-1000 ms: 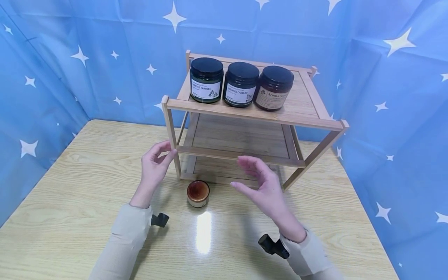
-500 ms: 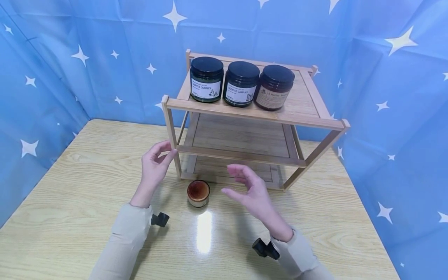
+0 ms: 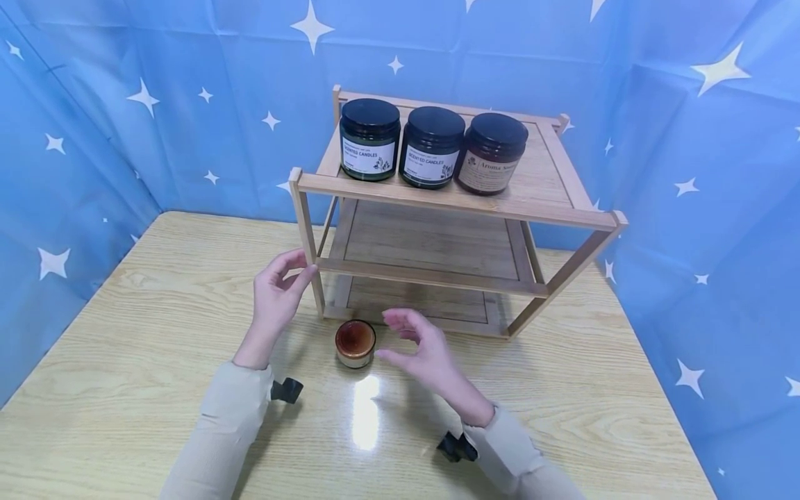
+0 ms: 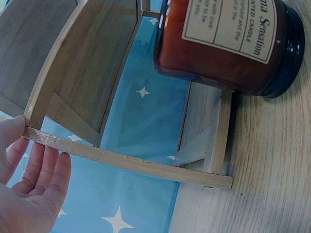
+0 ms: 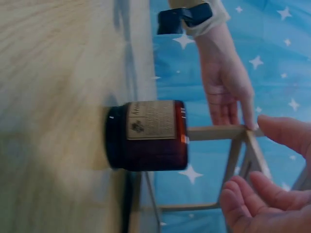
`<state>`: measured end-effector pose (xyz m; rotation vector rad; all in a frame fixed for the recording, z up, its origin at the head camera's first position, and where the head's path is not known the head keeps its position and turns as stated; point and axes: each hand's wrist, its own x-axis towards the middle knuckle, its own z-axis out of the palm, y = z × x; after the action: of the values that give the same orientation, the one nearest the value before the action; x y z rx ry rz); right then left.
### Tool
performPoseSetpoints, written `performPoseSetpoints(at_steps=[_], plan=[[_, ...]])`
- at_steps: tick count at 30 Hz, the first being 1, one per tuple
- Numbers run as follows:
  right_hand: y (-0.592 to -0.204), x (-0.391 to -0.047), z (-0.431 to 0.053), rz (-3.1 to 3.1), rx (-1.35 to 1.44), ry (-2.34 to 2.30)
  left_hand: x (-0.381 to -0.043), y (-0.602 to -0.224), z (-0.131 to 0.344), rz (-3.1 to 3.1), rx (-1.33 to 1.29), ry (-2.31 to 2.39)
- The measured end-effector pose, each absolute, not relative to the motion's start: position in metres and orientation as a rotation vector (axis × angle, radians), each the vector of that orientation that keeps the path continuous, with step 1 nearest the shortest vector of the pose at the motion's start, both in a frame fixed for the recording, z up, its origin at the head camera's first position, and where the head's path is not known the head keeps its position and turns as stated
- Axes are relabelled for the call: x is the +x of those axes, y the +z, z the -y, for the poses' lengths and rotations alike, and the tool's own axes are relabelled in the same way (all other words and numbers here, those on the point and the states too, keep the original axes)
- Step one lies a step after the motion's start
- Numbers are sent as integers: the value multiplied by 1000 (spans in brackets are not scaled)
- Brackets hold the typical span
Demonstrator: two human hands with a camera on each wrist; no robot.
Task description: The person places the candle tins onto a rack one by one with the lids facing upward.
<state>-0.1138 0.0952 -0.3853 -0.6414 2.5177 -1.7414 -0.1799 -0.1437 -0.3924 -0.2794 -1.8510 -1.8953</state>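
An amber candle jar (image 3: 355, 339) stands upside down on the table, its black lid (image 5: 115, 138) against the wood and its reddish base facing up. My right hand (image 3: 425, 355) is just to the right of it, thumb and fingers apart and curved, holding nothing. With thumb and fingertips, my left hand (image 3: 278, 295) pinches the left front post of a wooden shelf rack (image 3: 431, 276). The left wrist view has the thumb on one side of that post (image 4: 112, 158) and the fingers on the other.
Along the rack's top shelf stand two dark green candle jars (image 3: 370, 139) (image 3: 431, 147) and one dark amber jar (image 3: 492, 154), all with black lids. Under it are two lower shelves. A blue star-patterned curtain (image 3: 206, 104) surrounds the table (image 3: 156, 333).
My right hand has moved left and lower, from in front of the rack to beside the upside-down candle jar. The left hand stays on the post.
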Motion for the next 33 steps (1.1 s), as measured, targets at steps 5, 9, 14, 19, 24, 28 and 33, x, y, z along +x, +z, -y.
performPoseSetpoints(at_steps=[5,9,14,19,24,28,33], plan=[[-399,-116,-91,-2496,-640,-1730,-181,-393,144,1856,-280,-1889],[-408,-118,-87,-2478,-612,-1711,-181,-393,144,1858,-281,-1890],[-416,-120,-82,-2471,-587,-1662,-180,-393,144,1850,-285,-1896],[-421,-121,-76,-2467,-563,-1625,-180,-393,144,1846,-293,-1897],[-428,-123,-71,-2464,-554,-1632,-180,-393,144,1853,-284,-1890],[-433,-124,-69,-2444,-549,-1659,-180,-393,144,1855,-281,-1887],[-435,-126,-64,-2444,-515,-1632,-180,-393,145,1863,-300,-1872]])
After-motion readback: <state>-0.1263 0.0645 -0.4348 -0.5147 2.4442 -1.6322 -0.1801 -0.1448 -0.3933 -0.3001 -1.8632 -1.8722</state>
